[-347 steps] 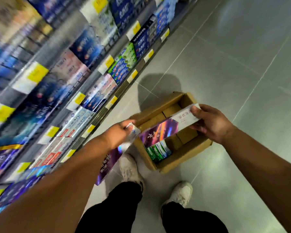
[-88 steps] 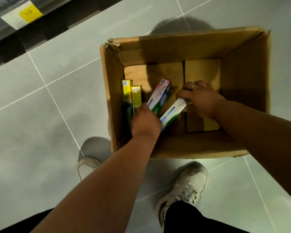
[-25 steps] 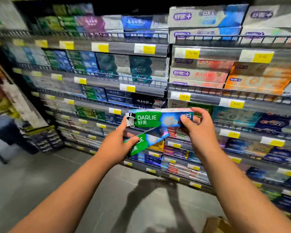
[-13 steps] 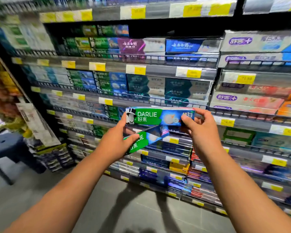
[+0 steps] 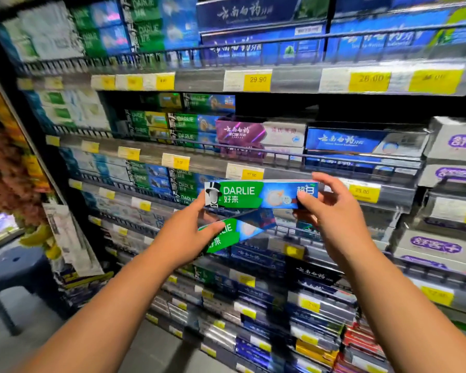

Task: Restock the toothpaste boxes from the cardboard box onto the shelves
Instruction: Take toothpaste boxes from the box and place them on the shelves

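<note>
Wire rail (image 5: pixel 334 156) before shelf (image 5: pixel 205 164); blue stool (image 5: pixel 16 261) left.

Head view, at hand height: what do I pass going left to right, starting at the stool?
Blue stool, left hand, upper Darlie toothpaste box, right hand, white boxes with purple logos. The lower Darlie box, in the left hand, overlaps both and is left out.

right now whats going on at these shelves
A person faces the toothpaste shelves holding two Darlie boxes. The right hand pinches one end of the upper box, held level. The left hand steadies its other end and grips the lower box, tilted beneath. Neither is shelved yet. Matching Darlie stock sits just behind them.
</note>
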`<state>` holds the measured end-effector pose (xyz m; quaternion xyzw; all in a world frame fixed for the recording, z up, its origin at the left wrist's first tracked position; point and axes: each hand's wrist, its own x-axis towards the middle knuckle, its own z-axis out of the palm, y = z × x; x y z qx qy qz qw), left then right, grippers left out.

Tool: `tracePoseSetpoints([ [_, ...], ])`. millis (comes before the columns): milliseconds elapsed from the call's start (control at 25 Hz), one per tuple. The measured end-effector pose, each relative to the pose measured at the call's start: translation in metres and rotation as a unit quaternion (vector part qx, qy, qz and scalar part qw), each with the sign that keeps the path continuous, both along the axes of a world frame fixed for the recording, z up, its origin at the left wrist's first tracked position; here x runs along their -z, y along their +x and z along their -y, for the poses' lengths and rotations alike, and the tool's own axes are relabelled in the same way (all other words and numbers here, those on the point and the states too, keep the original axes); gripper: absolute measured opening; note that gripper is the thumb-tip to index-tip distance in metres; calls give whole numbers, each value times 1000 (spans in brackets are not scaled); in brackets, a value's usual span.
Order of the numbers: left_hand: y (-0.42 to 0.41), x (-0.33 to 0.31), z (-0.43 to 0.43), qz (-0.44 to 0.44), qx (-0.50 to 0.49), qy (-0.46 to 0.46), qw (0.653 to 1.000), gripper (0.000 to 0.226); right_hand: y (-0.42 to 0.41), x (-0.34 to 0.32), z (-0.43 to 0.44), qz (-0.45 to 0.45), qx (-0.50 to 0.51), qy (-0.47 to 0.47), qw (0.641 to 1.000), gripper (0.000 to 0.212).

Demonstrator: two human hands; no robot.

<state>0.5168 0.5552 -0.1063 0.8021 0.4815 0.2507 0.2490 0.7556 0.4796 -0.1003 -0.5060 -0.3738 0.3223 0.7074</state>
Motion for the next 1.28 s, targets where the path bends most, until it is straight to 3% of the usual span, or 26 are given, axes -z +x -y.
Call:
tracePoseSetpoints([
  [400,-46,-27,-106,31,43,-9,999,87,-47,-17,-97,-1,18,31,999,29],
  [800,-127,-48,-230,91,196,-47,975,88,-145,-28,-185,-8,150,84,985,33],
  [960,-138,-54,-265,174,212,-126,953,85,-160,-34,-208,128,248,52,959,48],
  [1160,-146,-58,-291,214,219,-201,931,89,-169,-58,-226,378,292,-61,876,42],
  [1280,-146,-59,-302,209,220,-215,928,81,-171,-71,-231,499,289,-136,806,40],
])
